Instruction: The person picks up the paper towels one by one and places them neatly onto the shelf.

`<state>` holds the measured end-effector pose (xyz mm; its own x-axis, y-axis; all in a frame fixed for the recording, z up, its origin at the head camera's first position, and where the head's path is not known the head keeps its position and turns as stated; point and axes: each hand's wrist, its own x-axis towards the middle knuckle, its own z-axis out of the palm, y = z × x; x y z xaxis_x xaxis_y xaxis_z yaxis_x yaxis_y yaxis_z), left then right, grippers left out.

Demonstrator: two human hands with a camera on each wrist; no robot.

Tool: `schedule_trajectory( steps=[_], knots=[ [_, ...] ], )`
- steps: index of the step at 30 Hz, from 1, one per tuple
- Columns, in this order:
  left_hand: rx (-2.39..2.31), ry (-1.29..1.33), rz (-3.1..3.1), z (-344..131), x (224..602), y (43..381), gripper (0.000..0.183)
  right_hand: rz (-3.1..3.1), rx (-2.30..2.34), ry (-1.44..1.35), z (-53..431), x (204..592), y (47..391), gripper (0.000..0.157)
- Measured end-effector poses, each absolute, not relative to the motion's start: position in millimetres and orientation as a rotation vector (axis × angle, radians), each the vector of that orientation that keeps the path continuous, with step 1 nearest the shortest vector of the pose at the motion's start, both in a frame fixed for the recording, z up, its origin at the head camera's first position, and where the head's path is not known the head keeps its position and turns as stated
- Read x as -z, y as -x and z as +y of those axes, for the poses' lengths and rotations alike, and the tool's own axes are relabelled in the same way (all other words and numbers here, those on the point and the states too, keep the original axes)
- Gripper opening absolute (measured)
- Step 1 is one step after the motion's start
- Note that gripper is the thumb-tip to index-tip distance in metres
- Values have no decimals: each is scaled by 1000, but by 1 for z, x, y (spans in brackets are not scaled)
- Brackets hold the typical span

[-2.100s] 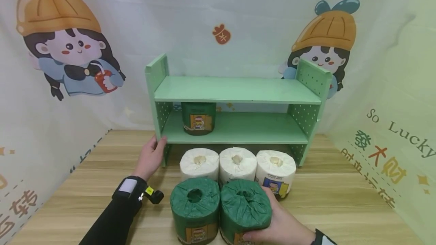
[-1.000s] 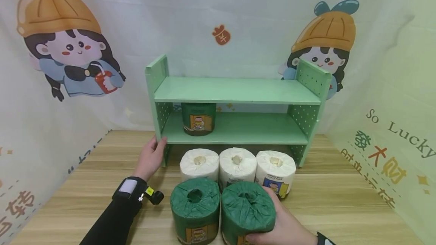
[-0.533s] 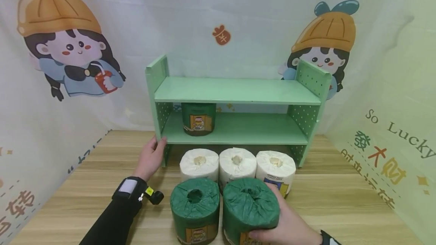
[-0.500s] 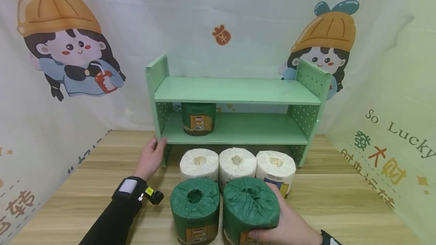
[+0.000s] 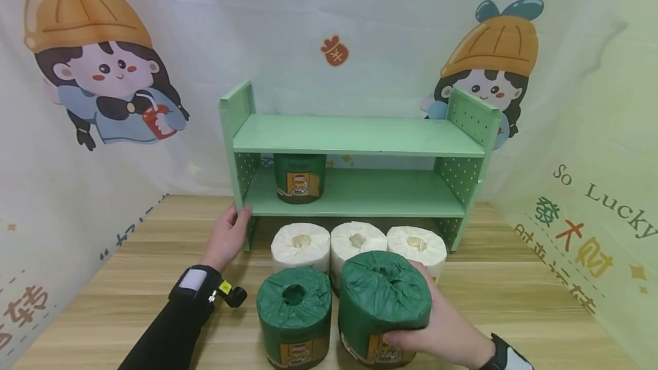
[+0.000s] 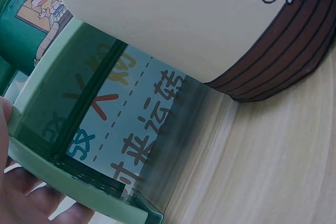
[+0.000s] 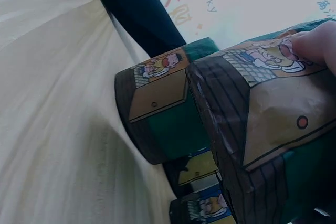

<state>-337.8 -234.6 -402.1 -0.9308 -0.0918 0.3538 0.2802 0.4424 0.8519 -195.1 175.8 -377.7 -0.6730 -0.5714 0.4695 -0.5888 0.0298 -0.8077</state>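
Note:
My right hand (image 5: 446, 324) holds a green-wrapped toilet roll (image 5: 382, 301) from its right side, thumb across the front. The right wrist view shows this roll (image 7: 262, 114) tilted, with its brown-striped bottom edge off the table. Another green toilet roll (image 5: 295, 316) stands just left of it on the table. With my left hand (image 5: 226, 238) I grip the left side panel of a light green two-tier shelf (image 5: 360, 135); in the left wrist view the fingers (image 6: 44, 198) lie behind the panel. A third green toilet roll (image 5: 300, 179) stands on the lower tier, toward its left.
Three white-wrapped toilet rolls (image 5: 300, 247) stand in a row on the wooden table (image 5: 169, 244) before the shelf, behind the green ones. A printed cloth (image 5: 288, 33) hangs behind and along both sides. A small camera (image 5: 233, 297) sticks out from the left wrist strap.
My right hand has lifted the green toilet roll and moved it slightly right and forward, widening the gap to the green roll beside it. The left hand stays on the shelf.

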Motion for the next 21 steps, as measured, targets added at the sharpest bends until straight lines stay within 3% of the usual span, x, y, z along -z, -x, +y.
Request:
schedule_trajectory(
  steps=[21],
  knots=[
    [1488,142,-2358,-233,399,336,53,-2211,-1748,-1229,164,338,214,93]
  ],
)
